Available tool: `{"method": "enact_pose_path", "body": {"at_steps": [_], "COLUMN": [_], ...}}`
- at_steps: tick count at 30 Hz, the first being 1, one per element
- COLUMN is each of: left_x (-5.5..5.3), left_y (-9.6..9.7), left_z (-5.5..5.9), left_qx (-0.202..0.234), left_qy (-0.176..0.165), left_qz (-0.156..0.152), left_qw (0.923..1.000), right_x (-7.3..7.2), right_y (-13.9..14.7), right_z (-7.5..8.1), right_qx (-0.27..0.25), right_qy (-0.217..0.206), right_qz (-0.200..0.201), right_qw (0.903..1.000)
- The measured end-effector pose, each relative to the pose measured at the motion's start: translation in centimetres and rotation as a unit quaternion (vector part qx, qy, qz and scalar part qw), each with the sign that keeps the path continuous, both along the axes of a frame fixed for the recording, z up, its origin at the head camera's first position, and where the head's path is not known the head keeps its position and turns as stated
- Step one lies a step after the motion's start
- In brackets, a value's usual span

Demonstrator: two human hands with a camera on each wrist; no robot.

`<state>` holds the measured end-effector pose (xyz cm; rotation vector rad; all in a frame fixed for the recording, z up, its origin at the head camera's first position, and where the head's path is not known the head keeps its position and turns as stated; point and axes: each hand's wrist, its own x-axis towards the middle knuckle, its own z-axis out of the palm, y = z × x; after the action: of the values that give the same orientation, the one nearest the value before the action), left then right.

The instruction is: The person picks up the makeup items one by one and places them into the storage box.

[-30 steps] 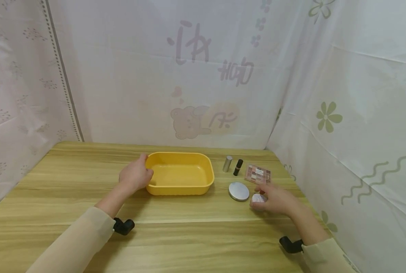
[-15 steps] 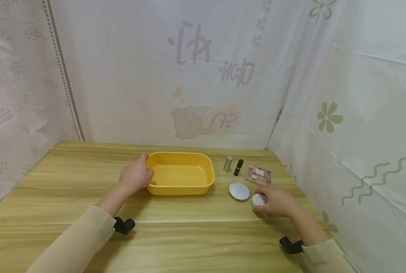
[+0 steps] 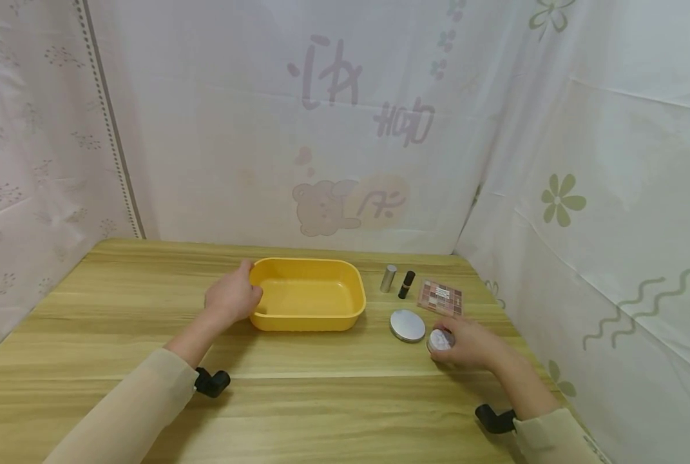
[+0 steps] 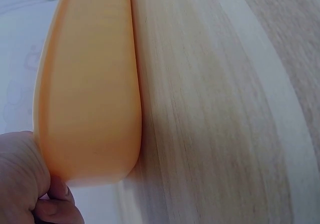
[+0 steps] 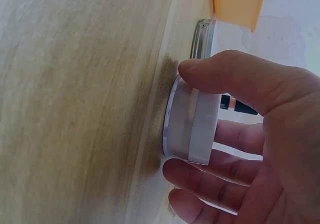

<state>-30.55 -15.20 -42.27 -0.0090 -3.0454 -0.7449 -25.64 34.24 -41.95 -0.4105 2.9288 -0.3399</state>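
My left hand (image 3: 232, 296) grips the left end of a yellow plastic bin (image 3: 306, 324), with its thumb on the near side of the rim. The bin's inside shows nothing in it. At the right, my right hand (image 3: 469, 343) holds a small round jar (image 3: 440, 340) with a pale lid. In the right wrist view the thumb lies on one side of the jar (image 5: 192, 124) and curled fingers lie on the other. Its base is at or very near the tabletop; contact is hard to tell. Left of this hand lies a round silver compact (image 3: 407, 325).
Behind the compact stand a silver tube (image 3: 388, 278) and a black lipstick-like tube (image 3: 406, 285). An eyeshadow palette (image 3: 440, 298) lies just beyond the right hand. Patterned white curtains (image 3: 234, 129) enclose the wooden table (image 3: 321, 412) at the back and sides.
The right hand's fingers have closed in around the jar, and more of its lid now shows. The left hand and the bin stay put; the whole view shifts very slightly.
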Motion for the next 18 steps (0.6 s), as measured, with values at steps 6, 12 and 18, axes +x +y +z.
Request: {"method": "enact_pose_path", "body": {"at_steps": [6,12,18], "left_x": [-0.08,-0.05,-0.09], "left_y": [-0.02,-0.12,-0.09], "left_z": [-0.06,0.02,-0.02], "left_qx": [-0.001,0.000,-0.003], "left_qy": [-0.001,-0.006,-0.005], "left_qz": [0.000,-0.001,-0.002], "left_qw": [1.0000,1.0000,1.0000], "right_x": [0.02,0.08,0.06], "right_y": [-0.01,-0.12,-0.07], "right_z": [0.06,0.13,-0.03], "right_qx": [-0.004,-0.003,-0.010], "right_qy": [0.001,0.003,0.005], "right_qz": [0.005,0.008,0.008], "right_qw": [1.0000,1.0000,0.9999]}}
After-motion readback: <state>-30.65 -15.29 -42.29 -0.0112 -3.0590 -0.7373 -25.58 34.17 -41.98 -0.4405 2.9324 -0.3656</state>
